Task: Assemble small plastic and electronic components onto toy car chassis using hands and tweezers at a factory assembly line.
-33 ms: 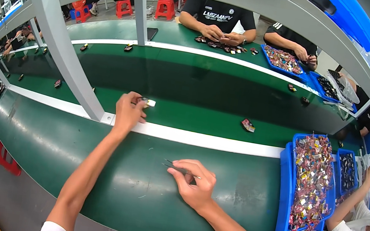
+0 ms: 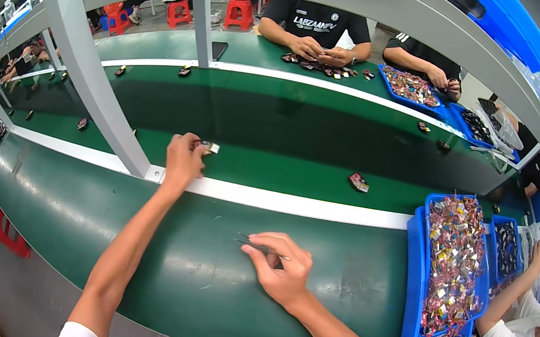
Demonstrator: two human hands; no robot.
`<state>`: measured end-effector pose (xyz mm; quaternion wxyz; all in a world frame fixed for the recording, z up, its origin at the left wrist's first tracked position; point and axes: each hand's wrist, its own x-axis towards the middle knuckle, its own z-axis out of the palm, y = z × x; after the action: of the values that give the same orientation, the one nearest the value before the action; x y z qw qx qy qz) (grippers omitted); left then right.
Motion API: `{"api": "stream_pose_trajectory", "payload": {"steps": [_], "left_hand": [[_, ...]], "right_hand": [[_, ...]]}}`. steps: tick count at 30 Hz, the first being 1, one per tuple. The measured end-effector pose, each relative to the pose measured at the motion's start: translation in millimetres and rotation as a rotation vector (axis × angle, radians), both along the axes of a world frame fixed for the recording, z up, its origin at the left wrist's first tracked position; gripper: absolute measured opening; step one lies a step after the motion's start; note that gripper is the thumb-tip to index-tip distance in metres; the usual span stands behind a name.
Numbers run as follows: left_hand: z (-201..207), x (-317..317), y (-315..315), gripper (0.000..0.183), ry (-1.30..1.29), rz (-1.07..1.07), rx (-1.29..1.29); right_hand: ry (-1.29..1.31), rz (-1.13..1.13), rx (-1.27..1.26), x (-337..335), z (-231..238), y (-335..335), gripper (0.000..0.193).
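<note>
With my left hand stretched over the white rail, I have my fingertips at a small dark piece with a pale end on the green strip beyond, though I cannot tell whether they pinch it or only touch it. My right hand grips thin tweezers between thumb and forefinger above the green counter, their tips apart and pointing left. Another small piece lies farther right on the strip, and a blue tray heaped with small parts stands at the counter's right end.
</note>
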<state>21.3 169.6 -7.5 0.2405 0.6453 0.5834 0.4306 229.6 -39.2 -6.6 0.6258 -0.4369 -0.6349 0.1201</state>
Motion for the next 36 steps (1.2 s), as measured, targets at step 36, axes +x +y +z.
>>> {"api": "stream_pose_trajectory", "payload": {"steps": [36], "left_hand": [[14.8, 235.2, -24.7, 0.012, -0.152, -0.788, -0.372]], "right_hand": [[-0.094, 0.044, -0.094, 4.7, -2.1, -2.3, 0.013]]}}
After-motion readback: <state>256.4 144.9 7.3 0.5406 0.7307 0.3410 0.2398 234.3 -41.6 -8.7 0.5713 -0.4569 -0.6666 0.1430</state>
